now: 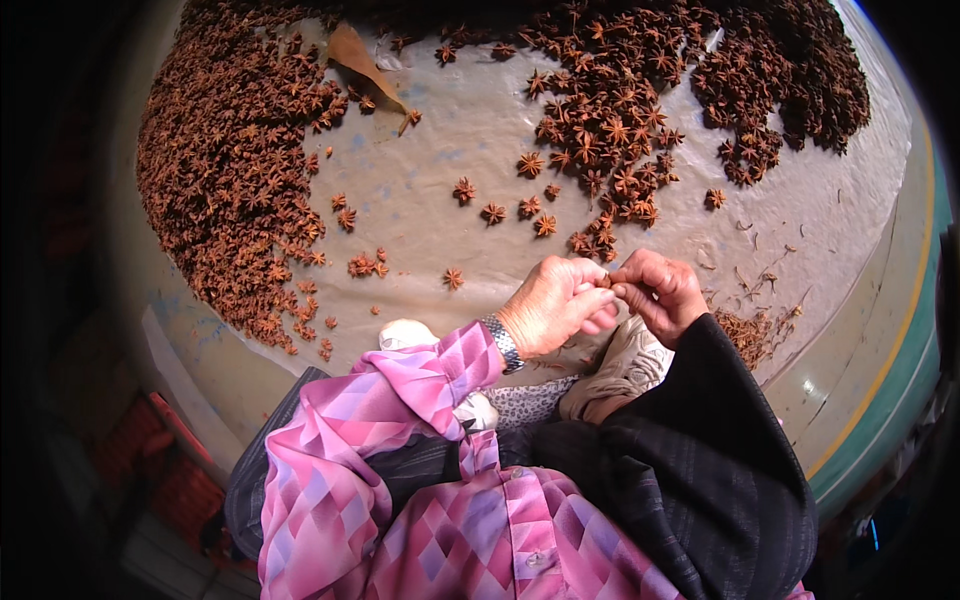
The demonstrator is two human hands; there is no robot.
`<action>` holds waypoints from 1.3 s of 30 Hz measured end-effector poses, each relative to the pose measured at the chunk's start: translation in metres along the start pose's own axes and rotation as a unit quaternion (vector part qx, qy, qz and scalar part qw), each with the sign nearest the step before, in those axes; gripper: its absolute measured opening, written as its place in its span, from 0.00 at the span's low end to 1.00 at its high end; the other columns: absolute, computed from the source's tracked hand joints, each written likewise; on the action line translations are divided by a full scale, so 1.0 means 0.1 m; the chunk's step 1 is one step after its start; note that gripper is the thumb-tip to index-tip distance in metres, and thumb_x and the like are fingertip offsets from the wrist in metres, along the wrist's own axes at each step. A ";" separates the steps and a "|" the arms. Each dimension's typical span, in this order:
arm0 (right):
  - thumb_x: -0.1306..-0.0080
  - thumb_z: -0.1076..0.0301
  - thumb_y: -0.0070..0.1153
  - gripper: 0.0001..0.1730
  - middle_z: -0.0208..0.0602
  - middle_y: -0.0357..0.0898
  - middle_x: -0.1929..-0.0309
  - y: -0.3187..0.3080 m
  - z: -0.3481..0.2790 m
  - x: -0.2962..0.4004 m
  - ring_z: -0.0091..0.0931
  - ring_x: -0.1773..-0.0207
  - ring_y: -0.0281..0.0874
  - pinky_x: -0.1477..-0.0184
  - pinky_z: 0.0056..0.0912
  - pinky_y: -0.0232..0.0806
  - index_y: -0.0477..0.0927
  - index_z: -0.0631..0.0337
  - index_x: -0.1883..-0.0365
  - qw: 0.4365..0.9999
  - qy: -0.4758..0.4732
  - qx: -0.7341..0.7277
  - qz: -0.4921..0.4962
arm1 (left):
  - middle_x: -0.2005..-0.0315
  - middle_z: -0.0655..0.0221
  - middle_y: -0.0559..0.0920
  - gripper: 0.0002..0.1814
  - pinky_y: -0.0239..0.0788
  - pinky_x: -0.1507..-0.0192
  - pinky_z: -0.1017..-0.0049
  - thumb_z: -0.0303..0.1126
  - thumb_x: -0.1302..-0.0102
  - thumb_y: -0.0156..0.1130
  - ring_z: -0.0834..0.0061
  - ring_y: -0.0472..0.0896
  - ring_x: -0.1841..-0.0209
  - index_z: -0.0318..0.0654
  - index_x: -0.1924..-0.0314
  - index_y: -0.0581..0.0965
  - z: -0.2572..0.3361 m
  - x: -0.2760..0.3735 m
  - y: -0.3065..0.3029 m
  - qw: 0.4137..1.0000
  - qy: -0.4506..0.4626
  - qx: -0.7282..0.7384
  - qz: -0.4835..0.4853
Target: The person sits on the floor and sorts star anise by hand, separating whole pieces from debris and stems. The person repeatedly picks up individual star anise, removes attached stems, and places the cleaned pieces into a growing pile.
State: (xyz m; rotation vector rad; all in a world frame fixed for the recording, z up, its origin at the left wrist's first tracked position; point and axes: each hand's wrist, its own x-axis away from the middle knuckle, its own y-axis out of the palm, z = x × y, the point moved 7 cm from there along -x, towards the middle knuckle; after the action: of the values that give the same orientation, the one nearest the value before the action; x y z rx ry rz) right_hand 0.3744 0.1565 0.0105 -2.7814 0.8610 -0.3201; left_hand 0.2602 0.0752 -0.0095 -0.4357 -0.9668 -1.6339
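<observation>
My left hand [564, 304], with a metal-banded watch [503, 343] at its wrist, pinches a small brown piece [605, 280] between thumb and finger. The fingertips of my right hand [660, 291] meet it from the other side and grip the same piece. Fingers cover most of it, so whether it is a whole star anise pod cannot be told. Just beyond the hands lies a loose trail of star anise pods [596, 238]. Several single pods [493, 214] are scattered on the pale plastic sheet [420, 172] ahead.
A large star anise heap [232, 165] spreads at left, with darker pods [787, 67] at far right. A dry brown leaf [364, 64] lies at the top. Thin stalks [742, 334] are piled right of my shoe [622, 367]. A red plastic basket [169, 465] stands lower left.
</observation>
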 end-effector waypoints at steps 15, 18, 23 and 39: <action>0.39 0.79 0.53 0.25 0.42 0.70 0.40 -0.41 0.42 -0.88 0.40 0.42 0.73 0.48 0.39 0.78 0.76 0.50 0.43 0.881 0.005 0.473 -0.018 | 0.58 0.57 0.82 0.16 0.74 0.51 0.58 0.35 0.39 0.67 0.54 0.82 0.54 0.38 0.54 0.76 -0.40 0.52 -0.83 0.796 0.016 -0.604 -0.013; 0.41 0.84 0.54 0.30 0.39 0.66 0.30 -0.68 0.32 -1.20 0.38 0.41 0.73 0.47 0.36 0.77 0.77 0.49 0.41 0.812 -0.011 0.583 0.025 | 0.59 0.58 0.82 0.14 0.73 0.50 0.58 0.36 0.37 0.66 0.54 0.81 0.54 0.39 0.55 0.77 -0.48 0.53 -1.25 0.798 0.006 -0.599 0.070; 0.37 0.51 0.66 0.19 0.35 0.75 0.59 -0.46 0.15 -1.05 0.30 0.53 0.74 0.53 0.32 0.73 0.80 0.59 0.62 0.806 0.094 0.584 -0.024 | 0.63 0.59 0.80 0.09 0.74 0.52 0.60 0.34 0.35 0.64 0.56 0.81 0.58 0.38 0.60 0.78 -0.12 0.65 -1.96 0.588 -0.032 -0.759 0.278; 0.46 0.78 0.55 0.08 0.37 0.76 0.65 -0.34 -0.05 -0.52 0.38 0.59 0.77 0.58 0.42 0.73 0.75 0.58 0.67 0.885 0.023 0.465 0.012 | 0.64 0.55 0.85 0.10 0.77 0.57 0.61 0.28 0.34 0.56 0.56 0.85 0.60 0.36 0.55 0.79 0.57 0.11 -0.78 0.749 0.212 -0.626 0.049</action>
State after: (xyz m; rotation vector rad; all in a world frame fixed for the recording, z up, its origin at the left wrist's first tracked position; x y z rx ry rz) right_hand 0.3485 0.2131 0.0171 -1.8644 0.5308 -0.6023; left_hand 0.1722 0.1151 0.0041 -0.9082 0.6380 -1.9700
